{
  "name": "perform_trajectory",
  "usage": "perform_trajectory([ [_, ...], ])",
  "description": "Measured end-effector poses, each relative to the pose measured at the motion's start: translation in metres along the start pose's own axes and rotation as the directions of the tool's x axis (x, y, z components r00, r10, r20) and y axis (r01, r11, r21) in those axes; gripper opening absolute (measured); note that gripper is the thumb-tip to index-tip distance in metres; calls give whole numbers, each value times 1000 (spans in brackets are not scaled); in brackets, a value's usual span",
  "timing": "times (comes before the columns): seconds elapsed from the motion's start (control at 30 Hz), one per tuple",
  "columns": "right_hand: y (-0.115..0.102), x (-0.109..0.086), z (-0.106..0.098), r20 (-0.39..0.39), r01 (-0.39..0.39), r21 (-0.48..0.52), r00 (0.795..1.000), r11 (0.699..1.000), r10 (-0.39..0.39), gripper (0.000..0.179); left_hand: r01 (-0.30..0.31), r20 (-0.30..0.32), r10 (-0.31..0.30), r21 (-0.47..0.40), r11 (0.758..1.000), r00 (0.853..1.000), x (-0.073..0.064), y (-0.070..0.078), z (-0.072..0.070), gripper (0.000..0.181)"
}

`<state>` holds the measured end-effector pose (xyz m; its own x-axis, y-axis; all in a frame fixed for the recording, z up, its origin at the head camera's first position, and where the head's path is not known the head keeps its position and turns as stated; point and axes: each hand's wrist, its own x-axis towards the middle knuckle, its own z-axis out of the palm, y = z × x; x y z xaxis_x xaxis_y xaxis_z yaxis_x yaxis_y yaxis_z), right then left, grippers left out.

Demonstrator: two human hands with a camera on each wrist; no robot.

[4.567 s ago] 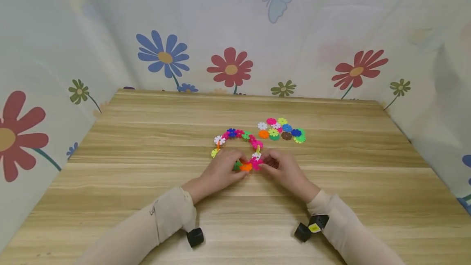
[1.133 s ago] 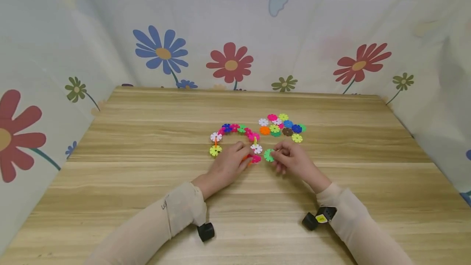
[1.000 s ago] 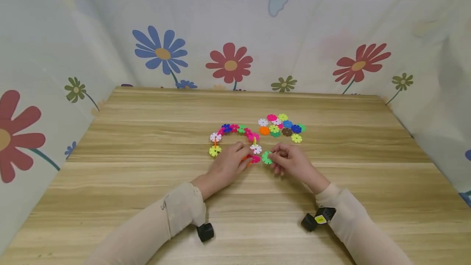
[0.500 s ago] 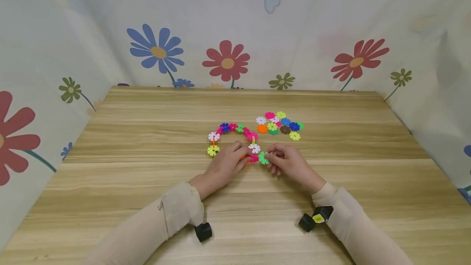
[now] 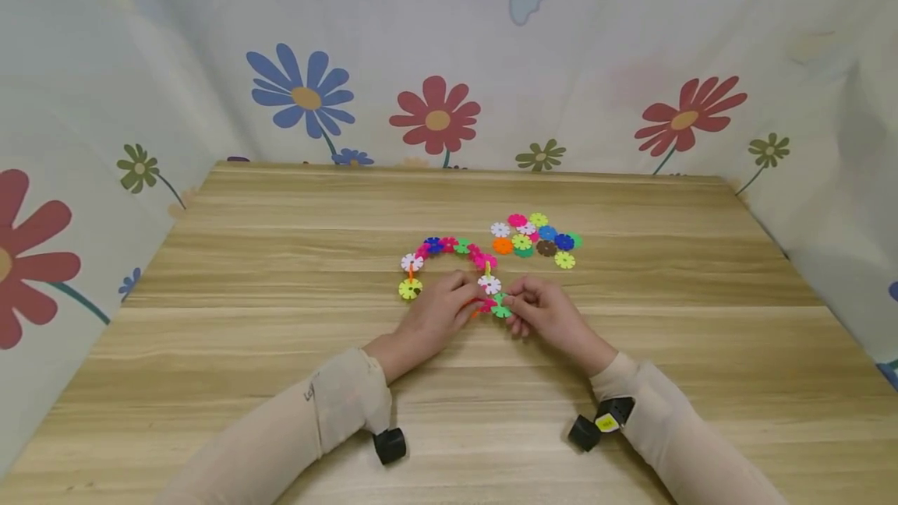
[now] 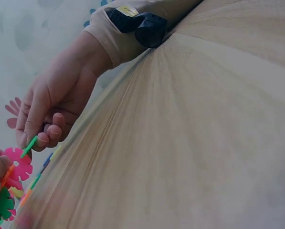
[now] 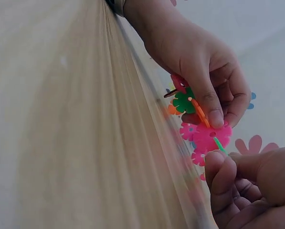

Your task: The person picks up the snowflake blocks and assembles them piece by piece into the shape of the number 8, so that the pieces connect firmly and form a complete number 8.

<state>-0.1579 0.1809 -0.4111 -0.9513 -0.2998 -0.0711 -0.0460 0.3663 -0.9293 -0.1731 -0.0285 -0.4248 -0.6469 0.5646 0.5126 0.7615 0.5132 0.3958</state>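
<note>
My left hand (image 5: 438, 306) pinches a pink snowflake disc (image 7: 211, 136) between thumb and fingers, at the near right part of a ring of interlocked discs (image 5: 448, 244). In the right wrist view, an orange disc (image 7: 199, 112) and a dark green disc (image 7: 183, 101) join on beside it. My right hand (image 5: 550, 314) holds a light green disc (image 5: 501, 307) by its edge. Its rim meets the pink disc's rim, crosswise to it, in both wrist views. Just beyond stands a white disc (image 5: 489, 284) of the ring. My left hand hides the ring's near left part.
Behind my right hand lie several loose discs, among them an orange one (image 5: 502, 245), a brown one (image 5: 546, 248) and a dark blue one (image 5: 564, 241). The wooden table (image 5: 281, 217) ends at a flower-printed cloth (image 5: 575, 84) behind and on both sides.
Earliest, my right hand was at the pink disc. Later it held the light green disc apart from the ring, then moved left until the rims met. My left hand has stayed at the ring.
</note>
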Motion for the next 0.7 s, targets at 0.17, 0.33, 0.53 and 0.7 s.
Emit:
perform_trajectory([
  [0.17, 1, 0, 4, -21, -9, 22, 1000, 1000, 10, 21, 17, -6, -17, 1, 1000, 1000, 0, 2, 1, 7],
  [0.33, -2, 1, 4, -27, 4, 14, 1000, 1000, -4, 23, 67, 76, -73, 79, 995, 994, 3, 5, -2, 25],
  [0.53, -3, 2, 3, -27, 10, 35, 1000, 999, -9, 20, 86, 109, -102, 142, 986, 989, 6, 10, 0, 42],
  [0.7, -3, 1, 3, -14, 34, -19, 999, 999, -34, 19, 137, 147, -158, 144, 980, 976, 9, 15, 3, 42],
])
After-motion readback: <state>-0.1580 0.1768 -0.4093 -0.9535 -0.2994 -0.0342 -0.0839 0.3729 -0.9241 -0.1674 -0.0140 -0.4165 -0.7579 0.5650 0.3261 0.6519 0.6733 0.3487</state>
